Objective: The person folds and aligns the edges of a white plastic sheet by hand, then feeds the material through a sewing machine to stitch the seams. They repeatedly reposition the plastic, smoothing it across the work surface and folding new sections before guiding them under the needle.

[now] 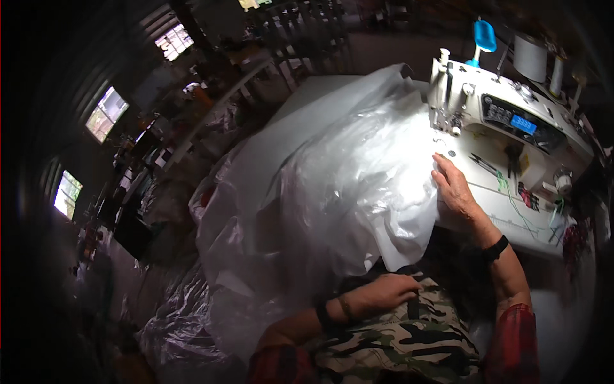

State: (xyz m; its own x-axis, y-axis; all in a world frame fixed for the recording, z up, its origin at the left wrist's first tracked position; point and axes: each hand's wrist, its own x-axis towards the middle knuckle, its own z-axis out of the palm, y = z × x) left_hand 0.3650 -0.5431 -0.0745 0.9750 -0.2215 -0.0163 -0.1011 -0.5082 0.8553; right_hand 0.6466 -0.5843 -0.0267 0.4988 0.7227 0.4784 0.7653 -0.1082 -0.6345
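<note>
A large sheet of thin, whitish, see-through plastic lies bunched over the table and hangs down towards me. Its right edge reaches the white sewing machine, under the bright lamp light by the needle. My right hand rests on the machine bed with fingers extended, beside the edge of the plastic. My left hand is low, over the camouflage cloth on my lap, just below the plastic's hanging edge. Its fingers are curled in, and whatever they may hold is hidden.
Tweezers, green thread and small red items lie on the machine bed. Behind the machine stand a white thread cone and a blue lamp-like piece. More crumpled plastic lies at lower left.
</note>
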